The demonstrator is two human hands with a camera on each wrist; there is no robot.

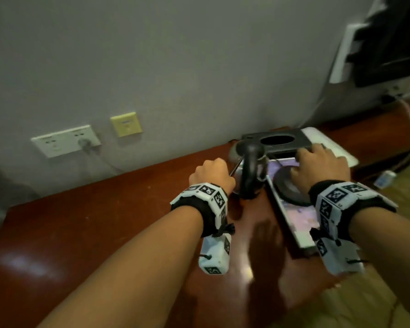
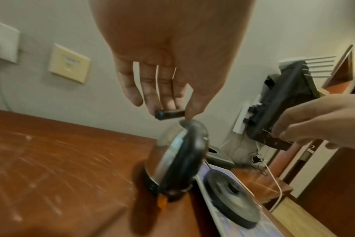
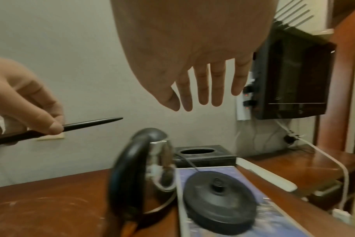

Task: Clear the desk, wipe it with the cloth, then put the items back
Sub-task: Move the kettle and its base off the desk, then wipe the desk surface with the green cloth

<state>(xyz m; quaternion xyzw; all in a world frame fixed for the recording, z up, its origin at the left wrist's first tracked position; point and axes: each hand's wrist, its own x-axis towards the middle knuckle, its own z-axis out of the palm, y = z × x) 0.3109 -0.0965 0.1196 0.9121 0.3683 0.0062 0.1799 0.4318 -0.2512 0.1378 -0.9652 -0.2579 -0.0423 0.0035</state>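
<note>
**Left hand pinches a pen beside the kettle; right hand spread over the kettle base**

Seen from the head, both forearms reach over a red-brown wooden desk (image 1: 85, 235) set against a grey wall (image 1: 175, 67). The left hand (image 1: 211, 174) grips a slim black pen (image 3: 81, 126) between thumb and curled fingers. The pen's long axis runs forward and to the right, and its tip ends above the crown of the steel kettle (image 1: 251, 171), which stands just right of that hand.

The right hand (image 1: 322, 164) holds nothing. Its fingers are straight and spread above the round black kettle base (image 3: 219, 200), which sits on a white-rimmed tray (image 1: 303, 242). Behind them a black tissue box (image 3: 205, 152) stands against the wall.

The pen is airborne, not on the wood. The kettle, tray and tissue box crowd the right end, and the tray runs close along the desk's right edge. The room for setting the pen down probably lies to the left, where the wood shows only pale streaks (clearest in the left wrist view). Swinging the pen rightward would risk knocking the kettle's handle.
</note>
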